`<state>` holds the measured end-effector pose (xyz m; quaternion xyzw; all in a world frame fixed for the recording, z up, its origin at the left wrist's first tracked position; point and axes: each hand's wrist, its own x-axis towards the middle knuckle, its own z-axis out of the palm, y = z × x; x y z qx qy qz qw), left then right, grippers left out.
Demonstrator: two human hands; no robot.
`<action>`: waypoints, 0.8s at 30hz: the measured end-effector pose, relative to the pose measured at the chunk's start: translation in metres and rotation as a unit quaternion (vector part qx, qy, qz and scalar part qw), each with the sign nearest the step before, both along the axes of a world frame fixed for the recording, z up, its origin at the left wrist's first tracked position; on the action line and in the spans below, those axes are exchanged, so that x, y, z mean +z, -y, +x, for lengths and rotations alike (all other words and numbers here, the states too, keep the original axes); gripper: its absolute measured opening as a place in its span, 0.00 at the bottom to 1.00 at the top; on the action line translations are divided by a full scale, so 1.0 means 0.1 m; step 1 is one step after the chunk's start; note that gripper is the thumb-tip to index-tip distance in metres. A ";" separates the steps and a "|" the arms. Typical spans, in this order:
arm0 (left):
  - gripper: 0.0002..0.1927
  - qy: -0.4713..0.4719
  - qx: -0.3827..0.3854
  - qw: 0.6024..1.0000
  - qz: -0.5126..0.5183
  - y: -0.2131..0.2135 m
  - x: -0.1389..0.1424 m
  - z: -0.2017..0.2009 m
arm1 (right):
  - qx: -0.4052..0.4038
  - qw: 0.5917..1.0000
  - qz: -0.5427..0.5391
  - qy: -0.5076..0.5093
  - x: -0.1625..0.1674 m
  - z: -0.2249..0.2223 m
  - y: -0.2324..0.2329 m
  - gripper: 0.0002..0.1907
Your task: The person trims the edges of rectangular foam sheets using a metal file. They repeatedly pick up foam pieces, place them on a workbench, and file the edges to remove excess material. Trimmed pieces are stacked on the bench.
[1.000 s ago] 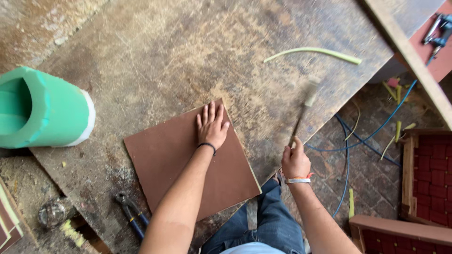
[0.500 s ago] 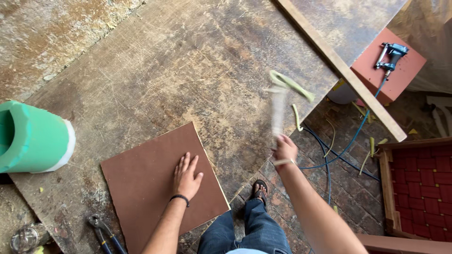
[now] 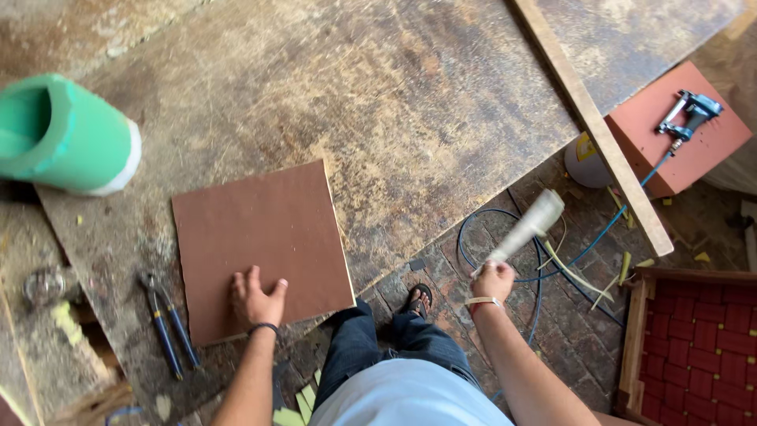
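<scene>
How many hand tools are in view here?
3: pliers on the table left of the brown board, a blurred tool in the right hand, and a pneumatic stapler on the red block. Others may be hidden.

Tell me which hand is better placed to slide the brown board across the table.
Left. The left hand already lies flat on the brown board, near its edge. The right hand is off the table, gripping a blurred tool.

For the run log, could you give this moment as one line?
left hand: flat on brown board | right hand: holds blurred tool off the worktable
</scene>
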<state>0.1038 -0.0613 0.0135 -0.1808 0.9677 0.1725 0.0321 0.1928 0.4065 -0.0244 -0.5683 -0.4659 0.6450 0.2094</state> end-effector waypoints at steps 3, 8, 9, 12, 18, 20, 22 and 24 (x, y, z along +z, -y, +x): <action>0.54 0.027 0.146 0.989 -0.015 0.26 0.22 -0.10 | 0.116 0.979 0.167 -0.006 0.06 -0.02 -0.12 0.13; 0.59 0.166 0.249 0.954 0.028 0.67 0.61 -0.45 | 0.321 0.930 0.048 -0.174 0.12 -0.32 0.07 0.11; 0.62 0.147 0.255 0.955 0.028 0.73 0.66 -0.48 | 0.340 0.924 0.049 -0.166 0.12 -0.40 0.15 0.11; 0.60 0.114 0.248 0.962 0.011 0.93 0.73 -0.58 | 0.378 0.914 0.016 -0.147 0.07 -0.57 0.39 0.09; 0.24 -0.012 0.162 0.945 0.284 1.22 0.83 -0.61 | 0.426 0.895 -0.012 -0.132 0.04 -0.92 1.00 0.09; 0.20 -0.148 0.187 0.902 0.359 1.55 0.93 -0.42 | 0.465 0.869 -0.029 -0.168 0.06 -1.10 1.30 0.08; 0.17 -0.255 0.196 0.835 0.445 1.91 1.12 -0.18 | 0.489 0.850 -0.041 -0.193 0.13 -1.30 1.61 0.08; 0.18 -0.365 0.254 0.742 0.502 2.41 1.34 0.19 | 0.508 0.836 -0.052 -0.202 0.23 -1.48 1.95 0.08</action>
